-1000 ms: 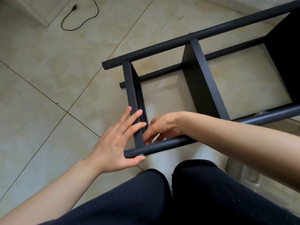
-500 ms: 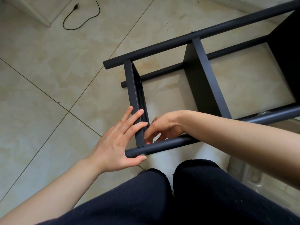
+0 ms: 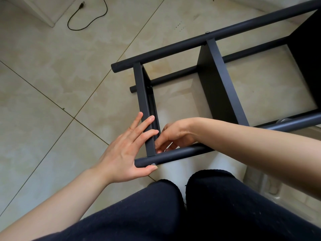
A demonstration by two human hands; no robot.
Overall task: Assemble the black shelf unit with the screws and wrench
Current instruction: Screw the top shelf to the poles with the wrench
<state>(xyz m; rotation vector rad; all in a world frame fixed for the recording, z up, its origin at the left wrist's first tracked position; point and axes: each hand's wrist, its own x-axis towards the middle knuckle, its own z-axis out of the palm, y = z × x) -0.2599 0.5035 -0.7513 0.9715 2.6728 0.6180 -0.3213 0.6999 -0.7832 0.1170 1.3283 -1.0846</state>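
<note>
The black shelf unit is seen lying on its side on the tiled floor, just in front of the knees. The left hand is laid flat, fingers straight, against the end shelf panel, with the thumb pressed by a screw head on the near tube. The right hand is reached inside the frame at the corner where panel meets tube; its fingertips are curled as if something small is pinched, but what is held cannot be told, as it is hidden behind the panel edge. No wrench is seen. Another screw is visible on the far tube. The step is judged to be fastening this corner by hand. Risks: a nut or screw could be dropped inside the frame if the pinch slips; threads could be crossed if the panel hole is not lined up with the tube hole; the panel could be shifted if the flat left hand's pressure is eased. A black cable lies well apart.
</note>
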